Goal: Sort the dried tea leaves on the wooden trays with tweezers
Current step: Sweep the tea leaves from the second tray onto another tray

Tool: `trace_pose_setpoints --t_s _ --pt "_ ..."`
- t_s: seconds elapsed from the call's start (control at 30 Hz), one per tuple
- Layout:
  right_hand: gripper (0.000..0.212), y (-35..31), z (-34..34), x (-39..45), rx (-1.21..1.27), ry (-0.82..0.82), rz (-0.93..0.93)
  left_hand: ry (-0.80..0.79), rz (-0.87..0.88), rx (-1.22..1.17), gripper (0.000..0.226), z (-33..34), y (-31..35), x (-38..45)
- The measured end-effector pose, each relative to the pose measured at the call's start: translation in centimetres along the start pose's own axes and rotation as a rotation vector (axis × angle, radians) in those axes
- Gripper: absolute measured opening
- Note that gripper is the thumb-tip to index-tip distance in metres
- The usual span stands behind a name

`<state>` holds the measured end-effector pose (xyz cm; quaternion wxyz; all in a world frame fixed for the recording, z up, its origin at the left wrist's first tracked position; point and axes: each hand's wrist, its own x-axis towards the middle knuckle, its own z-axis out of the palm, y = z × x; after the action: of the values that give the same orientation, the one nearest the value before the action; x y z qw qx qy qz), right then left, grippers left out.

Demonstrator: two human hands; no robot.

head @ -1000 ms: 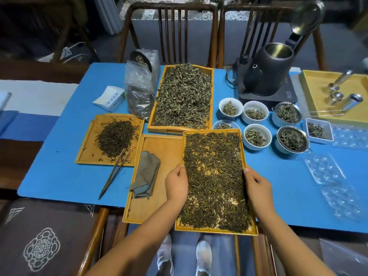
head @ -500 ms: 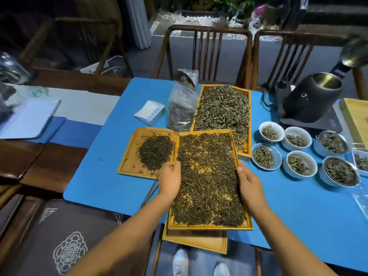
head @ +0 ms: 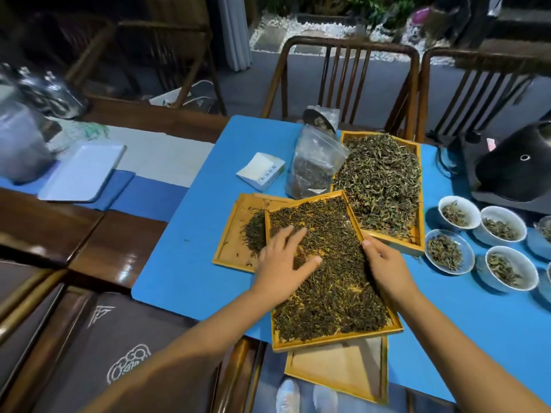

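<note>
A long wooden tray point(head: 340, 343) full of dark dried tea leaves point(head: 337, 281) lies skewed over two other trays. My left hand point(head: 283, 263) rests flat on the leaves with its fingers spread. My right hand point(head: 384, 263) grips the tray's right rim. Under its far left corner a small tray point(head: 231, 248) holds a dark tea pile point(head: 255, 234). An empty tray point(head: 337, 374) sticks out at the near end. Behind, another tray point(head: 417, 248) holds greener leaves point(head: 381, 183). No tweezers show.
A clear bag of tea point(head: 316, 165) and a white box point(head: 261, 171) sit behind the trays. Several small white bowls point(head: 450, 251) of tea stand at the right, near a black kettle point(head: 518, 171). Chairs point(head: 343, 79) line the far edge of the blue mat point(head: 185, 263).
The full tray has swung left and skewed over the small tray. My left hand let go of its left rim and now lies flat on the leaves. The view shifted left.
</note>
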<state>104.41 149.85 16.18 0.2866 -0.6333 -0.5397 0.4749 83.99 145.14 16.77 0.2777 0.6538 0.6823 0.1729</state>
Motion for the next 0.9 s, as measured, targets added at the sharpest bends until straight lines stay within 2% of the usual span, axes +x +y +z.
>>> trace_pose_setpoints --t_s 0.13,0.27,0.43,0.9 --pt "0.034 -0.4 0.3 0.2 0.001 0.001 0.002 -0.188 0.305 0.183 0.076 1.4 1.1 -0.9" --pt "0.034 -0.5 0.1 0.4 0.016 -0.022 0.002 -0.270 0.410 0.212 0.081 3.0 1.6 -1.8" --pt "0.035 -0.7 -0.1 0.6 0.028 -0.036 0.007 -0.274 0.356 0.219 0.078 3.6 1.3 -1.1" --pt "0.035 -1.1 -0.3 0.5 0.072 -0.075 0.024 -0.050 0.165 0.368 0.084 2.2 -1.4 4.9"
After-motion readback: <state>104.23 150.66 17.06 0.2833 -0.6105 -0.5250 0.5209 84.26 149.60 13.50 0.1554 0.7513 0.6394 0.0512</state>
